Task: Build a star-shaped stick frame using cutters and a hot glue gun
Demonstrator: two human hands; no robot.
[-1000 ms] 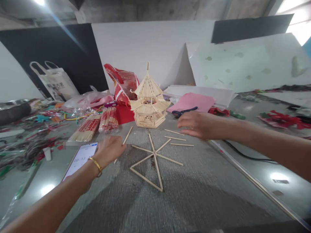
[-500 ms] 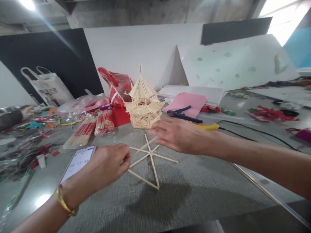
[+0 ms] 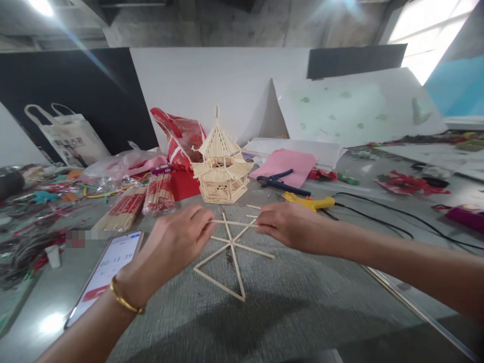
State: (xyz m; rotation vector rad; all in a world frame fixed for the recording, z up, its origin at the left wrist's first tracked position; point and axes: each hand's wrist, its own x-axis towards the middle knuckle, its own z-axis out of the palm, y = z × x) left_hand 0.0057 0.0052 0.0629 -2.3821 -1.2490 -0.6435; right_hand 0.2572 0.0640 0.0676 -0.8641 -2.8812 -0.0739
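A thin wooden stick [image 3: 235, 223] stretches almost level between my two hands, one end in each. My left hand [image 3: 185, 229] pinches its left end, and my right hand [image 3: 280, 222] has its right end between closed fingertips. Beneath it on the table lies a star-shaped frame of sticks [image 3: 238, 267], its spokes crossing at one centre. One stick joins two spoke ends at the front left. Behind the frame stands a small pagoda model [image 3: 221, 174] built of the same pale sticks, with tiered roofs.
Left are a phone [image 3: 113, 267] showing a timer and stick bundles [image 3: 123, 206]. Right of the pagoda lie dark-handled pliers [image 3: 282, 182] on pink paper [image 3: 298, 164], and a yellow glue gun [image 3: 312, 201] with a black cord. A clear rod [image 3: 408, 302] crosses the right side.
My left hand has moved right and up, my right hand slightly right. The stick, slanted before, is now nearly level between both hands. The camera view has shifted a little.
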